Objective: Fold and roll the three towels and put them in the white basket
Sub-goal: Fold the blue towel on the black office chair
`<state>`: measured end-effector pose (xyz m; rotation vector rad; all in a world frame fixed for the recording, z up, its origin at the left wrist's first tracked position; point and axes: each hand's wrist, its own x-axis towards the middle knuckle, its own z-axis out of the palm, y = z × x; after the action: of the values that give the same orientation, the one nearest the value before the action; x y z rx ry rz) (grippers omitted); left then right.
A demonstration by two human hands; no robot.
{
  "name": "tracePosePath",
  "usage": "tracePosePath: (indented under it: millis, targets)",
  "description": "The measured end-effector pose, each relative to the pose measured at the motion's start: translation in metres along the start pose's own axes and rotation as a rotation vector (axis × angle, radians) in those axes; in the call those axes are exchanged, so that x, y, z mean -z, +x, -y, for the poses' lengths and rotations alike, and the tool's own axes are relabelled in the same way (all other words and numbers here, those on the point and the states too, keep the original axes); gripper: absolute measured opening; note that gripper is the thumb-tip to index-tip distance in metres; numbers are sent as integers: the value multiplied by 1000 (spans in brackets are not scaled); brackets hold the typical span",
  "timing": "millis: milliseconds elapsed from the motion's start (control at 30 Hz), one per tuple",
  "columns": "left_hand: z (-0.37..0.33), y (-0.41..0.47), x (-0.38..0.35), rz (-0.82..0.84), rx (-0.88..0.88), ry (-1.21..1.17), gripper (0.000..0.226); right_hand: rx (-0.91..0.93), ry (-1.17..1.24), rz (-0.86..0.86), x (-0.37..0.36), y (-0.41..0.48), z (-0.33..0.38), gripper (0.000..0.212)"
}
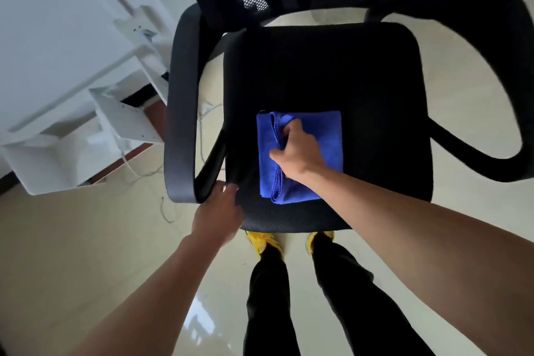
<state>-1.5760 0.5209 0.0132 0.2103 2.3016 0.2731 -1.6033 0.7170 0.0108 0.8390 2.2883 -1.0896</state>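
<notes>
Black chair seat [346, 72] carries folded blue towel [326, 136] near front edge. Right hand [297, 153] fingers clamped on raised fold, towel beneath them. Left hand [219, 211] rests on seat corner, fingers loosely together, left of towel.

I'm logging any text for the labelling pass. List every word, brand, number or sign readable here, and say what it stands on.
None can be read. The blue towel, the black chair seat, the white furniture and the yellow shoes show no legible lettering; any marking on them is too blurred to tell.
</notes>
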Motion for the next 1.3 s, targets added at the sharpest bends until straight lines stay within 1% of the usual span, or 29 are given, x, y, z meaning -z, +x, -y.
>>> tracePosePath:
  millis: [67, 133, 200, 233, 267, 333, 367, 400, 433, 467, 500, 533, 567, 600, 667, 733, 767, 800, 833, 867, 933, 967, 1000, 1100, 1133, 1233, 1300]
  targets:
    - [7, 1, -1, 0, 2, -23, 47, -2, -24, 11, -16, 5, 6, 42]
    - [10, 2, -2, 8, 0, -38, 46, -8, 2, 67, -24, 8, 8, 45]
    - [9, -1, 0, 7, -16, -34, 45, -22, 93, 162, -25, 8, 7, 49]
    - [6, -3, 1, -9, -29, -25, 43, -34, 169, 178, -19, 6, 6, 48]
    - [1, -5, 2, -35, -46, -20, 40, -43, 256, 152, -11, 5, 3, 42]
    - [-13, -9, 6, -146, -131, -32, 33, -39, 350, -48, 11, 7, -10, 22]
    - [-22, -6, 9, -224, -215, -15, 29, -51, 381, -153, 23, 8, -18, 17]
    - [-31, -2, 10, -308, -314, 29, 27, -76, 419, -207, 34, 10, -25, 20]
    - [-41, 5, 11, -372, -412, 81, 28, -108, 460, -206, 43, 12, -32, 23]
    - [-52, 13, 13, -369, -491, 144, 34, -144, 494, -156, 50, 13, -35, 22]
    - [-61, 22, 16, -295, -523, 212, 44, -180, 524, -80, 56, 17, -38, 18]
    - [-68, 32, 18, -186, -515, 291, 57, -212, 567, -15, 61, 22, -39, 14]
    - [-74, 44, 21, -87, -476, 369, 71, -238, 628, 14, 68, 30, -41, 15]
    - [-76, 55, 27, -29, -423, 424, 83, -255, 693, 13, 75, 37, -42, 20]
    - [-77, 72, 33, -10, -352, 464, 101, -267, 767, -45, 88, 49, -42, 23]
    - [-73, 77, 34, 1, -349, 479, 111, -218, 692, -137, 95, 48, -37, 16]
    - [-71, 76, 32, 9, -348, 484, 114, -188, 663, -161, 95, 40, -34, 12]
    - [-68, 74, 29, 8, -343, 475, 117, -169, 655, -151, 88, 29, -31, 8]
    - [-72, 74, 29, 3, -343, 477, 119, -178, 678, -104, 86, 16, -33, 6]
    - [-71, 72, 27, -1, -338, 468, 120, -205, 679, -21, 76, 2, -39, 5]
    - [-72, 72, 28, 4, -335, 480, 121, -300, 641, 130, 59, -25, -60, 7]
    - [-72, 72, 28, 13, -332, 494, 121, -355, 631, 160, 52, -36, -74, 8]
    - [-72, 71, 28, 21, -333, 503, 122, -402, 624, 154, 47, -46, -89, 9]
    - [-72, 70, 27, 14, -332, 501, 124, -501, 555, 68, 43, -60, -131, 10]
    - [-72, 69, 26, 9, -330, 499, 124, -507, 524, 23, 43, -62, -140, 10]
    - [-70, 70, 27, 9, -315, 504, 122, -398, 332, -151, 46, -57, -141, 21]
    - [-74, 66, 28, -15, -307, 498, 110, -308, 266, -186, 50, -48, -124, 35]
